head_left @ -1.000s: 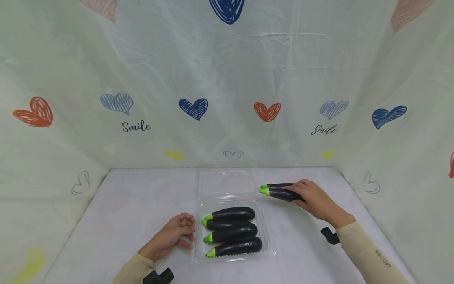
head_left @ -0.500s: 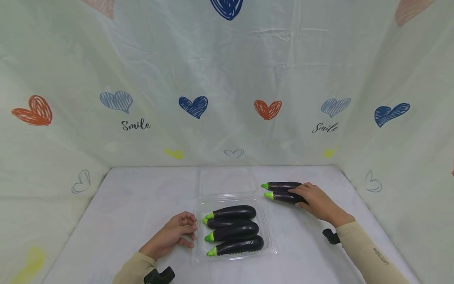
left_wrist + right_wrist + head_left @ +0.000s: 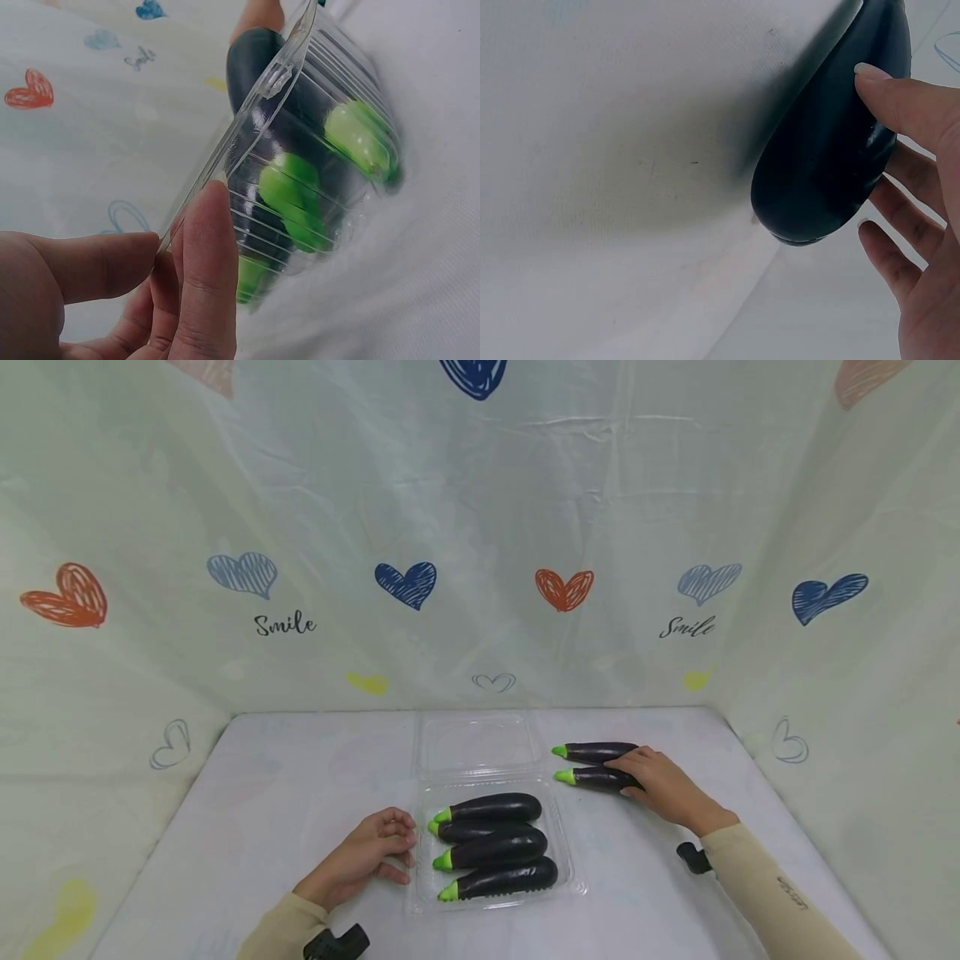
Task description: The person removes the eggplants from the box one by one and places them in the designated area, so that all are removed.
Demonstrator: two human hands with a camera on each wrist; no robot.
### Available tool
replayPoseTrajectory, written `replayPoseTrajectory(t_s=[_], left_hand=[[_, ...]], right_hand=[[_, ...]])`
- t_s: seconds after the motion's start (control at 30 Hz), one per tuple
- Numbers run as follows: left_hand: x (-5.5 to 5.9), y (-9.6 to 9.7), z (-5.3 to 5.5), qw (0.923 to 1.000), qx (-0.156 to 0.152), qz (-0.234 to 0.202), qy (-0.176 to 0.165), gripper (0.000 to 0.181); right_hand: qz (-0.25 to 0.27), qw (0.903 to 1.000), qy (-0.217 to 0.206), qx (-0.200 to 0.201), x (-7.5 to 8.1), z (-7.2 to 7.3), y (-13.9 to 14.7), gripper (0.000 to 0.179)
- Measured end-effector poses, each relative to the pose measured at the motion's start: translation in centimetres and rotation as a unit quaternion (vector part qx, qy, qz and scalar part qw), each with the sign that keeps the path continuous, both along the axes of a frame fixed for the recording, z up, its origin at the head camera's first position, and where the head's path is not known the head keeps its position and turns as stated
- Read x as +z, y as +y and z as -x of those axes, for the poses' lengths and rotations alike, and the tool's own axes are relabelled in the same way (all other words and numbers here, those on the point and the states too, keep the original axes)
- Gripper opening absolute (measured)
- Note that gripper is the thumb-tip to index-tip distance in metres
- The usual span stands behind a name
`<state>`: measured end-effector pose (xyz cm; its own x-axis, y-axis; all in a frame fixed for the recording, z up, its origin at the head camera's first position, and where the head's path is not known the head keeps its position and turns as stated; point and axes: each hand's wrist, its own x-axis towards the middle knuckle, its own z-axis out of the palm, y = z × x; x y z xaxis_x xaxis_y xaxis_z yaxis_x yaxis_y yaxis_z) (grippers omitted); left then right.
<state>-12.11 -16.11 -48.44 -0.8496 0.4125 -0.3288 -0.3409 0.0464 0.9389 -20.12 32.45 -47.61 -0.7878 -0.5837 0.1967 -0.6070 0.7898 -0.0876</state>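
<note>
While left hand [image 3: 371,852] pinches clear container [image 3: 562,839] by its rim, right hand [image 3: 663,783] grips eggplant [image 3: 596,777]

Held eggplant: right of container. Second eggplant [image 3: 598,752]: just beyond it, on counter [image 3: 255,810]. Container: lid [image 3: 476,747] lying open, four eggplants [image 3: 502,847] inside, green ends leftward.

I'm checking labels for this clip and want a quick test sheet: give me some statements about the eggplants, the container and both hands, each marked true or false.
1. The container's lid is closed. False: the lid is open.
2. Four eggplants lie in the container. True.
3. The left hand pinches the container. True.
4. Every eggplant is in the container. False: two are outside, to its right.
5. The right hand grips an eggplant outside the container. True.
</note>
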Motion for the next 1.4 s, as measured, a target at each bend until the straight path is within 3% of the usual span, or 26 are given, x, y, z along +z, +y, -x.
replayPoseTrajectory(t_s=[0.6,1.4], left_hand=[[-0.2,-0.1,0.0,1.0,-0.002,-0.006,-0.003,0.022],[-0.4,-0.1,0.0,0.9999,-0.005,-0.01,0.005,0.024]], right_hand=[[-0.003,0.9999,0.012,-0.008,-0.9,0.4,-0.8,0.047],[-0.004,0.9992,0.03,-0.028,-0.1,-0.9,-1.5,0.048]])
